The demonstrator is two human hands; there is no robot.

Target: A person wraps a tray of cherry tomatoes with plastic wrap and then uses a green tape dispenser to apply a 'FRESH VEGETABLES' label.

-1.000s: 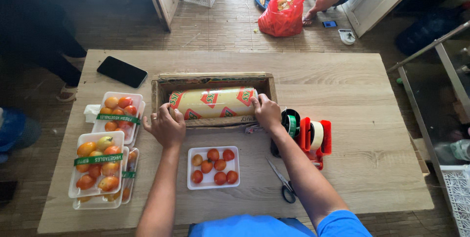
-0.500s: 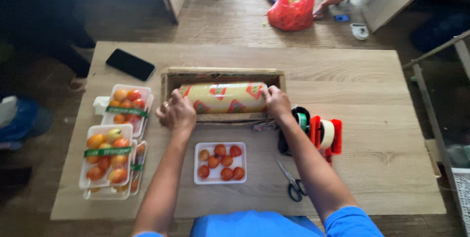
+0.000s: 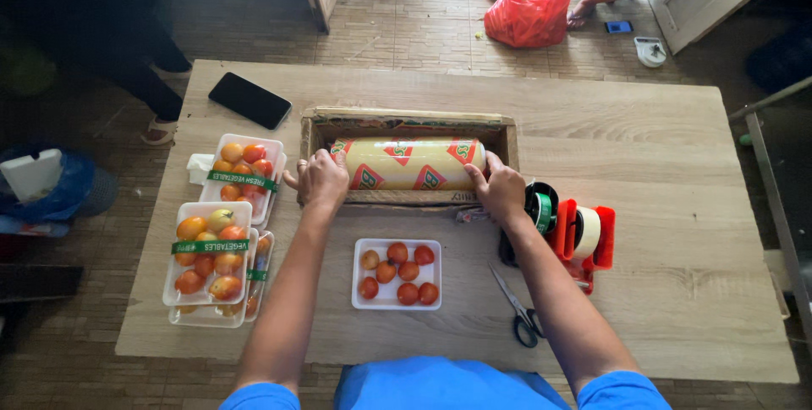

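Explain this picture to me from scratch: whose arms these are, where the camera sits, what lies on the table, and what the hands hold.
The camera sits on a person's head and looks down, so the two bare arms belong to the wearer. The left hand and right hand each grip one end of a large yellow roll of cling film with red markings, which lies in a shallow wooden box on the pale wooden table.

Below the box sits a white foam tray of small red tomatoes. To the left are wrapped trays of orange and red tomatoes and a black phone. To the right stand a red tape dispenser and black-handled scissors.
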